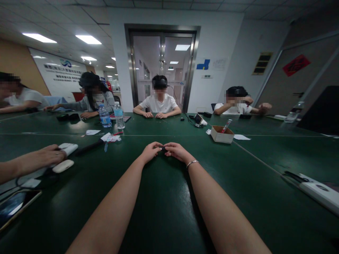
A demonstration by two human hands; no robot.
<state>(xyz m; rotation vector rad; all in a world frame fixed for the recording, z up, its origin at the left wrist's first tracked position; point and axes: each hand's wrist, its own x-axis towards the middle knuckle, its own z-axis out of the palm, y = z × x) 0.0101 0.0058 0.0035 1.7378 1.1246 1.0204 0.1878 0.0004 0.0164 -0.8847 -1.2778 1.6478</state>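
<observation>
Both my arms reach forward over the dark green table (pixel 161 197). My left hand (pixel 151 151) and my right hand (pixel 178 151) meet at the middle, fingertips almost touching. Between them is a small black object (pixel 163 149) with a bright, metal-looking bit on its left side; it is too small to name. The fingers of each hand are pinched on it from either side, partly hiding it. A silver bracelet circles my right wrist.
Another person's hand rests by a white device (pixel 68 148) at left, near a phone (pixel 17 206). Two water bottles (pixel 105 118), paper scraps (pixel 109 137) and a small box (pixel 221 134) stand farther off. A white device (pixel 321 190) lies at right. Several people sit around.
</observation>
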